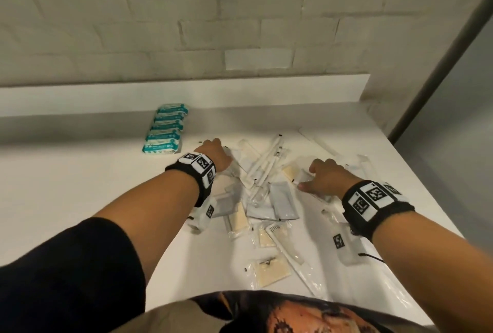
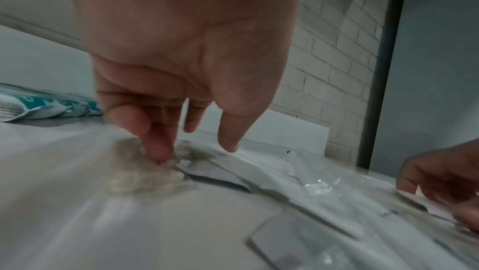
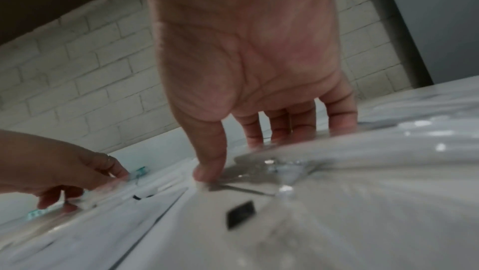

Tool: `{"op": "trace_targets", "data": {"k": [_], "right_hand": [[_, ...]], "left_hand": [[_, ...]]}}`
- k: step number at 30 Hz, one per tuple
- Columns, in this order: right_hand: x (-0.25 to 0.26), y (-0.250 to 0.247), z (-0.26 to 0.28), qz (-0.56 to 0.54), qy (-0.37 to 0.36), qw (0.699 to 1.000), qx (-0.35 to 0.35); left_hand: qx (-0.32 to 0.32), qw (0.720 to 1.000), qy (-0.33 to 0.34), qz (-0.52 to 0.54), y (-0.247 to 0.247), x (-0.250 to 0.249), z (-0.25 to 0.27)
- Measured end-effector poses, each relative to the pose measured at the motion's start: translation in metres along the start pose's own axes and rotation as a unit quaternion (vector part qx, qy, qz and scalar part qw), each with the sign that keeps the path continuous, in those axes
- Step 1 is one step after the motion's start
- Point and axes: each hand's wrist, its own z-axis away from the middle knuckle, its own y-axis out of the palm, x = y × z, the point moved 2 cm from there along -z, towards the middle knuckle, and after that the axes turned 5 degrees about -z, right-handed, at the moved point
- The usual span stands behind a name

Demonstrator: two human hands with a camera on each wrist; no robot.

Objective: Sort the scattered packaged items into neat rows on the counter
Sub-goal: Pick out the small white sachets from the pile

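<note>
A loose pile of clear and white packaged items [image 1: 266, 199] lies on the white counter [image 1: 80, 186]. Teal-and-white packets [image 1: 165, 130] form a neat row at the back left. My left hand [image 1: 213, 152] reaches to the pile's far left edge. In the left wrist view its fingertips [image 2: 160, 155] press a crinkled clear packet [image 2: 145, 178] while the thumb stays apart. My right hand [image 1: 320, 178] is at the pile's right side. There its thumb [image 3: 207, 174] and fingers [image 3: 298, 129] straddle a clear packet [image 3: 272, 165] and hold it by its edges.
A raised white ledge [image 1: 186, 92] and a brick wall [image 1: 240, 26] close off the back. The counter's right edge [image 1: 416, 172] drops off beside a grey panel [image 1: 458, 92]. Long thin wrapped items [image 1: 320, 140] lie at the back right. Bare counter stretches to the left.
</note>
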Motion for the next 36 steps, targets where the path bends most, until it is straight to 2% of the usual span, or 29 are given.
{"op": "trace_targets", "data": {"k": [4, 6, 8, 10, 12, 13, 15, 17, 19, 20, 22, 24, 26, 28, 31, 33, 36], "right_hand": [[0.010, 0.000, -0.004, 0.060, 0.012, 0.998, -0.008], [0.020, -0.001, -0.004, 0.092, 0.008, 0.996, 0.000], [0.031, -0.006, -0.003, 0.096, -0.026, 0.995, 0.004], [0.038, -0.014, -0.003, 0.029, -0.082, 0.995, -0.047], [0.044, -0.025, 0.002, -0.104, -0.140, 0.977, -0.120], [0.046, -0.029, 0.006, -0.155, -0.151, 0.967, -0.131], [0.053, -0.030, 0.014, -0.164, -0.150, 0.971, -0.090], [0.059, -0.022, 0.019, -0.111, -0.145, 0.983, -0.009], [0.063, -0.009, 0.023, -0.116, -0.147, 0.980, 0.058], [0.064, -0.001, 0.024, -0.127, -0.157, 0.977, 0.075], [0.064, 0.008, 0.025, -0.134, -0.171, 0.974, 0.059], [0.061, 0.005, 0.023, -0.114, -0.159, 0.981, -0.007], [0.056, -0.005, 0.027, -0.081, -0.103, 0.991, -0.040], [0.049, -0.007, 0.034, -0.002, -0.044, 0.999, 0.005], [0.043, 0.004, 0.049, 0.082, -0.013, 0.993, 0.082], [0.041, 0.014, 0.048, 0.092, -0.004, 0.993, 0.075], [0.044, 0.019, 0.038, 0.043, -0.007, 0.997, 0.063]], "left_hand": [[0.007, 0.995, -0.099, -0.009, -0.002, 0.000, -0.008], [0.018, 0.994, -0.103, -0.021, -0.003, -0.002, -0.011], [0.017, 0.995, -0.078, -0.056, -0.005, -0.005, -0.013], [0.038, 0.993, -0.047, -0.100, -0.008, -0.010, -0.013], [0.076, 0.988, -0.024, -0.129, -0.008, -0.012, -0.014], [0.085, 0.986, -0.009, -0.144, -0.009, -0.012, -0.015], [0.091, 0.984, 0.003, -0.156, -0.007, -0.011, -0.015], [0.093, 0.984, 0.011, -0.153, -0.005, -0.013, -0.016], [0.101, 0.985, 0.025, -0.138, -0.005, -0.016, -0.018], [0.105, 0.986, 0.030, -0.129, -0.004, -0.015, -0.018], [0.097, 0.989, 0.044, -0.106, -0.005, -0.012, -0.014], [0.066, 0.995, 0.060, -0.050, -0.008, -0.006, -0.009], [0.020, 0.995, 0.085, 0.057, -0.017, 0.001, -0.001], [-0.039, 0.980, 0.097, 0.169, -0.036, 0.008, 0.011], [-0.094, 0.952, 0.103, 0.273, -0.066, 0.018, 0.035], [-0.071, 0.954, 0.118, 0.266, -0.076, 0.025, 0.054], [0.052, 0.982, 0.124, 0.134, -0.066, 0.033, 0.080]]}}
